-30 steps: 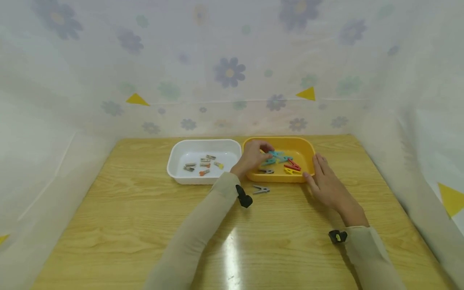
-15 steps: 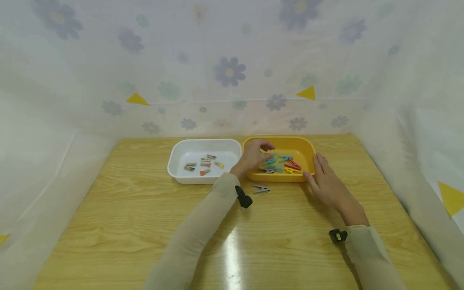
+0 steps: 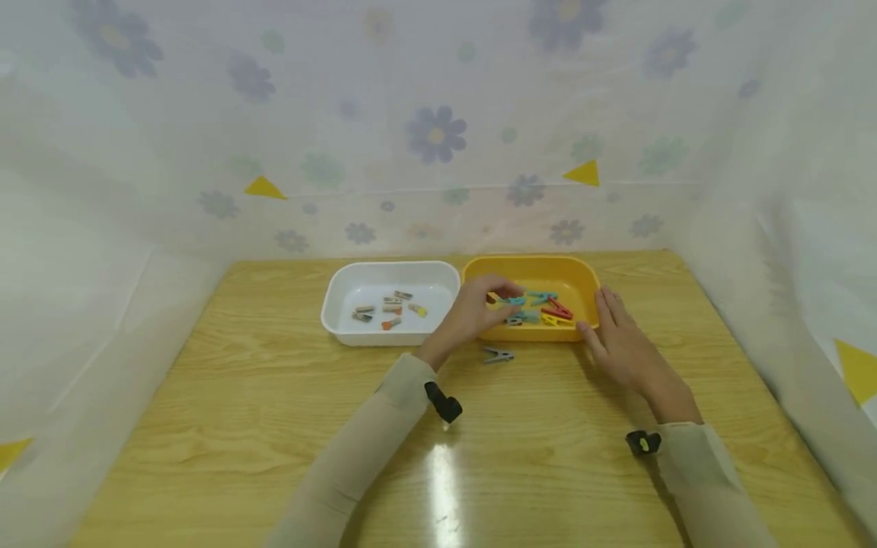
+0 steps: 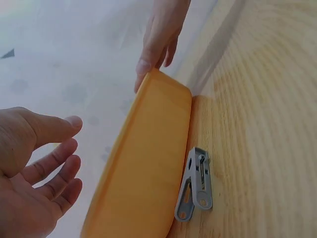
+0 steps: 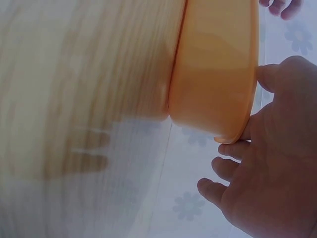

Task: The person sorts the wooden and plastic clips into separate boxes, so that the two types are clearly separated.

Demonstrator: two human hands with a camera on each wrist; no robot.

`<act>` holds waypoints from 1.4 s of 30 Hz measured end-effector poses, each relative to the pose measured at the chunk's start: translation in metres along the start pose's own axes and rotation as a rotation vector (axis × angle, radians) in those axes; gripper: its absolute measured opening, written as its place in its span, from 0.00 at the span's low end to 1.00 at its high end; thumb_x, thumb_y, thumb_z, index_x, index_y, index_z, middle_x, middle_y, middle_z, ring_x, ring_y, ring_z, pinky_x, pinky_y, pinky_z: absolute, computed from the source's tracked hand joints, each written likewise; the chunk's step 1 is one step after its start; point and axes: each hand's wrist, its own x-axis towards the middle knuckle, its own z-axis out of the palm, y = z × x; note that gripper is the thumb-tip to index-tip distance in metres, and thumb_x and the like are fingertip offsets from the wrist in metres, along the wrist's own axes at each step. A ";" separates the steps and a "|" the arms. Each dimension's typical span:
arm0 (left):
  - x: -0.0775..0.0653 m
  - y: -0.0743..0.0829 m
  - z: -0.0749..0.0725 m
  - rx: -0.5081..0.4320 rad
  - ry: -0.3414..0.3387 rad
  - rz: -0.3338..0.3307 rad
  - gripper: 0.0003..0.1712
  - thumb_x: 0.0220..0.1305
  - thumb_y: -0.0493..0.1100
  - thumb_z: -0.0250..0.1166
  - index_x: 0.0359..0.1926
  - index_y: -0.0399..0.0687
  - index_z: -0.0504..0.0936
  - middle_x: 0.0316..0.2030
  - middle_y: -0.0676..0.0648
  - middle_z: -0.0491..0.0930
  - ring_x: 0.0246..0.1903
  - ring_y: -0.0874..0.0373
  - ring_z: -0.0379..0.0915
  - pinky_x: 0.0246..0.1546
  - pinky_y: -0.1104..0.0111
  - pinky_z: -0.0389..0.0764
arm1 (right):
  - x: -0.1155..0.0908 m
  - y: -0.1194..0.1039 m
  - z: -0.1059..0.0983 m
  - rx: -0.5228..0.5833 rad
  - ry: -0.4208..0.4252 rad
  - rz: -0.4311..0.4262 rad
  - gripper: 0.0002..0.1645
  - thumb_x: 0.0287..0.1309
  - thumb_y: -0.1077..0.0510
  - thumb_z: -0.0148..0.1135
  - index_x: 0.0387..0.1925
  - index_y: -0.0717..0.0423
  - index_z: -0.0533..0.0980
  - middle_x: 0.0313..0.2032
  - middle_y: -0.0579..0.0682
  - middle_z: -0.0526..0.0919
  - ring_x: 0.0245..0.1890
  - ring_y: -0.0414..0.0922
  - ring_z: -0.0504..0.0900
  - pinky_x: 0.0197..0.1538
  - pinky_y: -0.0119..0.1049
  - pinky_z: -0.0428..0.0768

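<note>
My left hand [image 3: 473, 308] reaches over the left part of a yellow tray [image 3: 589, 278]. In the left wrist view its thumb and fingers stand apart, with nothing seen between them. Close by its fingertips lies a blue clothespin [image 3: 514, 301]. More clothespins are in the tray: another blue one [image 3: 543, 295], a red one [image 3: 558, 309], a yellow one [image 3: 556, 321] and a greyish one partly hidden by the hand. My right hand [image 3: 626, 350] holds the tray's near right corner, thumb on the front rim and fingers along the right side.
A white tray [image 3: 332, 304] stands left of the yellow one, with several small wooden clothespins [image 3: 393, 302] in it. On the wooden table [image 3: 548, 441], before the yellow tray, lies a grey clothespin [image 3: 499, 355]. Flowered sheeting [image 3: 438, 213] encloses the back and sides.
The blue clothespins have spread apart, one now lying nearer the tray's front. My left hand has drawn back slightly toward me. The right hand keeps its place on the corner.
</note>
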 end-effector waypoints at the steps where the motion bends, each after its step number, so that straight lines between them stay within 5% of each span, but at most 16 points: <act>1: -0.004 0.001 -0.001 -0.007 0.004 0.014 0.14 0.68 0.38 0.71 0.53 0.41 0.85 0.50 0.44 0.84 0.50 0.46 0.79 0.50 0.56 0.81 | 0.000 0.000 0.000 0.000 -0.001 -0.001 0.48 0.82 0.38 0.33 0.78 0.70 0.32 0.79 0.66 0.28 0.78 0.66 0.33 0.77 0.61 0.40; 12: -0.051 0.005 -0.003 -0.076 0.026 0.064 0.12 0.66 0.37 0.72 0.50 0.42 0.86 0.47 0.42 0.84 0.49 0.43 0.80 0.49 0.48 0.82 | 0.002 0.003 0.001 -0.013 0.012 -0.023 0.48 0.82 0.39 0.34 0.78 0.71 0.33 0.79 0.70 0.32 0.78 0.67 0.34 0.77 0.60 0.39; 20: -0.071 -0.006 -0.001 -0.028 0.030 0.084 0.16 0.60 0.31 0.75 0.49 0.35 0.85 0.45 0.39 0.85 0.46 0.42 0.82 0.49 0.50 0.82 | 0.001 0.002 0.001 -0.020 0.027 -0.025 0.47 0.82 0.40 0.33 0.78 0.73 0.34 0.78 0.71 0.33 0.78 0.68 0.34 0.76 0.64 0.40; 31: -0.081 -0.018 0.006 0.122 -0.004 0.062 0.17 0.59 0.34 0.77 0.50 0.38 0.86 0.46 0.46 0.85 0.48 0.52 0.81 0.54 0.63 0.80 | 0.002 0.002 0.002 -0.025 0.008 -0.008 0.48 0.82 0.39 0.33 0.78 0.72 0.33 0.79 0.69 0.31 0.78 0.67 0.33 0.75 0.66 0.41; 42: -0.080 -0.023 0.019 0.265 -0.051 -0.105 0.18 0.60 0.38 0.77 0.52 0.46 0.87 0.50 0.49 0.84 0.54 0.55 0.77 0.60 0.65 0.74 | 0.001 0.001 0.003 -0.028 0.028 -0.021 0.47 0.82 0.40 0.34 0.78 0.73 0.35 0.78 0.72 0.35 0.78 0.68 0.34 0.76 0.64 0.40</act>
